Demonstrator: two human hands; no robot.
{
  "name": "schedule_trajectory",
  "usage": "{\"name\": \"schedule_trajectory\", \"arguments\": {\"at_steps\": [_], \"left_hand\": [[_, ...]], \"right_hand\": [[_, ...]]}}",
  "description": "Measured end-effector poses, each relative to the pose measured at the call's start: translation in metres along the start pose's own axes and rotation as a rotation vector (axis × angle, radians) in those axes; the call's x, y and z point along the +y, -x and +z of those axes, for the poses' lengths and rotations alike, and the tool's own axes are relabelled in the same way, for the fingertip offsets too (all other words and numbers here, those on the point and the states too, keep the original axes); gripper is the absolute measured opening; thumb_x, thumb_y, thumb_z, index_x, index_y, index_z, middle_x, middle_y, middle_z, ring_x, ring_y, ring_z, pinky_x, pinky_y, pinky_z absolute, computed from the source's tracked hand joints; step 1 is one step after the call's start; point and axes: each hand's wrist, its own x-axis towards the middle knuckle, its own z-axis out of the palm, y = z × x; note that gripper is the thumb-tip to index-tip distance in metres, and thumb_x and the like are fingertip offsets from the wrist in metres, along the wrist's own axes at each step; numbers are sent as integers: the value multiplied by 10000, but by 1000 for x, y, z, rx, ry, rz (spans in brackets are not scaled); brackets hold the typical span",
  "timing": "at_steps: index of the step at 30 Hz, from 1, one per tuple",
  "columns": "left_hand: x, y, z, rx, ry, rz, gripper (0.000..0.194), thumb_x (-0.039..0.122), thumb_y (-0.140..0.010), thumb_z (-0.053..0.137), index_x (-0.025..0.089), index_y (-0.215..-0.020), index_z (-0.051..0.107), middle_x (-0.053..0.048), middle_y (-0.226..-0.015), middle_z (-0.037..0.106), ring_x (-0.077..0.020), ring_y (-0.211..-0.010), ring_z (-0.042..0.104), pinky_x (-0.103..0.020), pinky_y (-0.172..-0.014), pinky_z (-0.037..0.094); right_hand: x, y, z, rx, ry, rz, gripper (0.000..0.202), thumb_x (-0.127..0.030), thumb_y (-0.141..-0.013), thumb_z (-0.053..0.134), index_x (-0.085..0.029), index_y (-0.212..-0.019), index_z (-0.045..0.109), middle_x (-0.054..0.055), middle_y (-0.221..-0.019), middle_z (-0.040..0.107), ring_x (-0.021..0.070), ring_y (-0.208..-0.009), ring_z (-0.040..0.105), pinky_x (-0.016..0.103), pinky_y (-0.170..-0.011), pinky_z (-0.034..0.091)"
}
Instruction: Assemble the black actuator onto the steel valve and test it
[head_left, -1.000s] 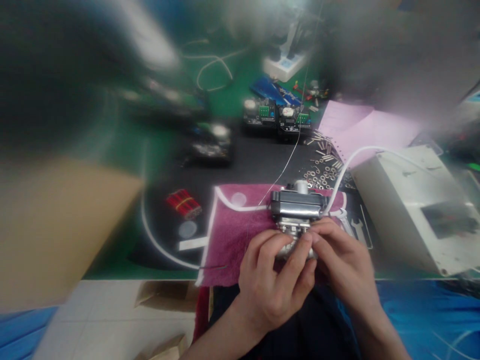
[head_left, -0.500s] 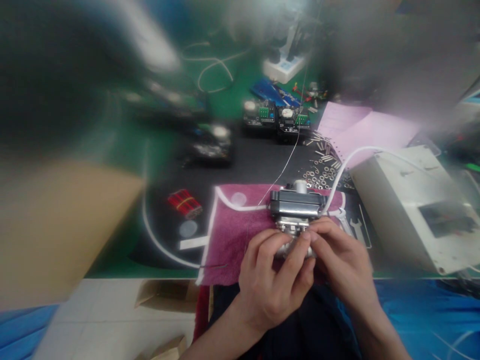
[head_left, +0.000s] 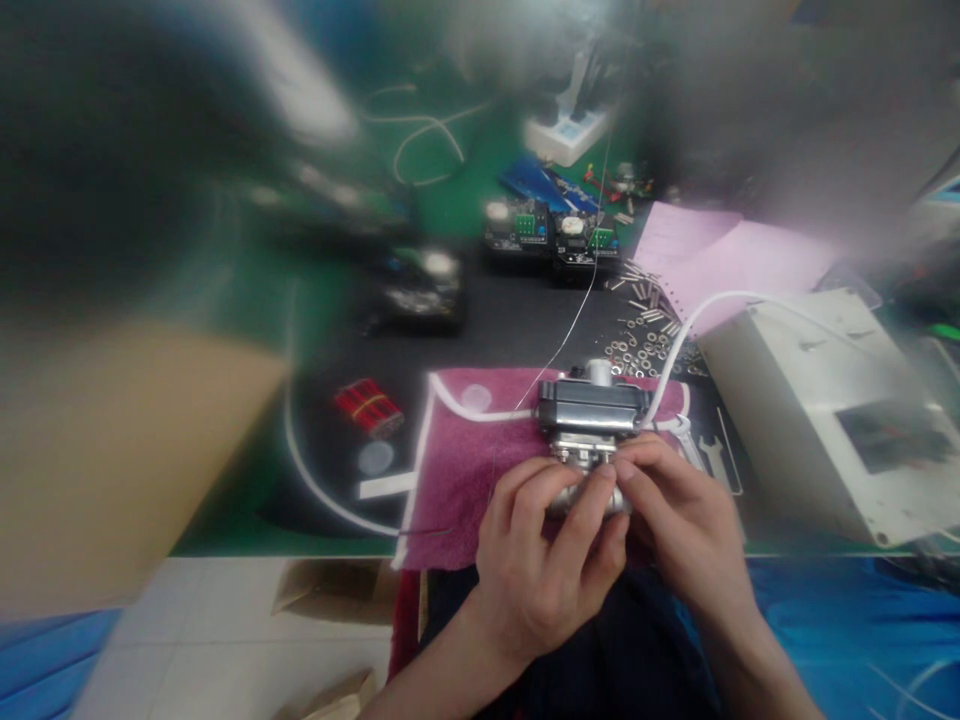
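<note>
A dark grey metal block (head_left: 594, 406) with a silver fitting (head_left: 583, 450) below it rests on a purple cloth (head_left: 454, 470). My left hand (head_left: 551, 560) is wrapped round the near side of the silver fitting, with its fingertips on the metal. At the fitting's right side, the thumb and a finger of my right hand (head_left: 679, 510) are pinched together; whatever they hold is too small to make out. A white tube (head_left: 673, 362) rises at the block's right end, and another white tube (head_left: 480, 414) meets its left end.
Loose pins and rings (head_left: 643, 345) lie beyond the block. Right are a wrench (head_left: 716, 462) and a grey box (head_left: 810, 420). Circuit modules (head_left: 585, 245) stand at the back. A red bundle (head_left: 369, 405) lies left, near a cardboard box (head_left: 135, 460).
My left index fingertip has shifted slightly on the fitting, towards the left. Otherwise both hands and the block look nearly the same.
</note>
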Motion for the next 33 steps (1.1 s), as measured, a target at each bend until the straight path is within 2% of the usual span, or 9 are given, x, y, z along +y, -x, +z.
{"name": "schedule_trajectory", "arguments": {"at_steps": [7,13,18,23,28,33], "left_hand": [[0,-1,-2,-39,-23,8,475,206,-869,766,258,-1337,701,-102,-1191,637,-249,-1155,619,-423,-991,579],[0,-1,-1,15,2,9,467,223,-849,801,156,-1299,695,-121,-1163,656,-254,-1134,638,-404,-960,596],[-1,1,0,-22,-30,25,468,215,-861,782,238,-1323,706,-103,-1178,637,-252,-1150,618,-410,-970,591],[-1,2,1,4,7,8,519,218,-832,817,139,-1328,688,-126,-1184,650,-258,-1143,625,-407,-974,584],[-1,2,0,-15,-17,32,488,204,-845,797,230,-1324,709,-100,-1185,639,-257,-1159,614,-407,-982,577],[-1,3,1,4,-9,19,481,227,-853,794,168,-1320,693,-117,-1180,651,-257,-1146,626,-402,-975,584]], "right_hand": [[-2,0,-1,-10,-4,20,203,-424,-958,691,-233,-890,705,31,-888,648,158,-734,587,249,-575,463],[-1,0,-1,-7,-5,14,201,-418,-961,695,-229,-893,710,31,-935,646,142,-735,582,253,-592,457],[-3,0,0,-8,-10,-1,191,-405,-970,686,-236,-885,708,29,-917,632,158,-792,598,255,-616,466],[-2,1,0,-13,-18,0,184,-393,-980,679,-231,-897,706,29,-940,631,148,-795,588,252,-642,467],[4,0,0,-7,-20,-36,158,-370,-991,671,-234,-920,706,19,-966,631,130,-804,592,243,-678,472],[2,0,-1,-14,-17,-16,167,-378,-977,686,-234,-893,702,15,-908,617,139,-791,585,247,-655,469]]}}
